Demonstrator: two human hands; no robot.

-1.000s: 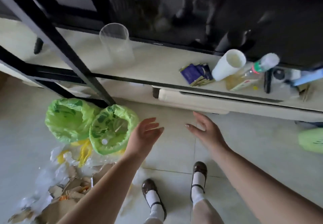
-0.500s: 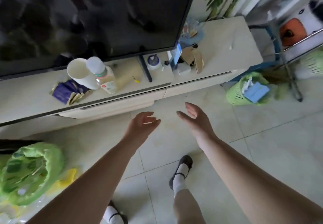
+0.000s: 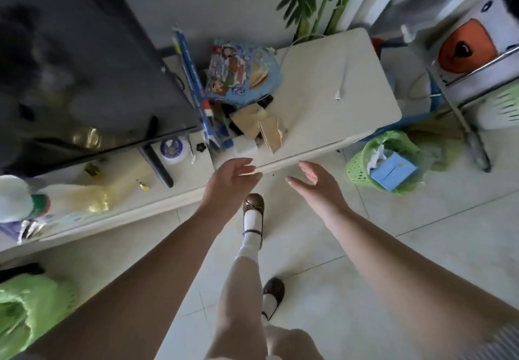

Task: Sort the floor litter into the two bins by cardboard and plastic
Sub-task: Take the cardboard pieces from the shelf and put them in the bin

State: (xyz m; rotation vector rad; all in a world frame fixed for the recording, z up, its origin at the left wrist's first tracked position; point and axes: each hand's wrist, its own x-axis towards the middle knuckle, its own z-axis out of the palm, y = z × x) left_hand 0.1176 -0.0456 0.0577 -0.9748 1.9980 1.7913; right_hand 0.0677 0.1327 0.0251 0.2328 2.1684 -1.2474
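My left hand (image 3: 229, 184) and my right hand (image 3: 317, 188) reach forward side by side, fingers apart, holding nothing. They hover just in front of the edge of the low white cabinet (image 3: 314, 98). A green-lined bin (image 3: 26, 307) shows at the lower left edge. A small green basket (image 3: 356, 167) on the floor at the right holds a blue box (image 3: 393, 170) and white paper. No floor litter lies in view.
A dark TV screen (image 3: 84, 59) stands on the cabinet. Beside it lie a blue printed packet (image 3: 241, 71), tan cardboard pieces (image 3: 264, 128), a round tin (image 3: 171, 149) and a bottle (image 3: 78, 202). A metal rack (image 3: 460, 112) stands right. My feet (image 3: 254, 205) are below.
The view has swung right and closer to the cabinet. The two green bins and the litter pile have slid out to the left. Both hands stay empty and apart.
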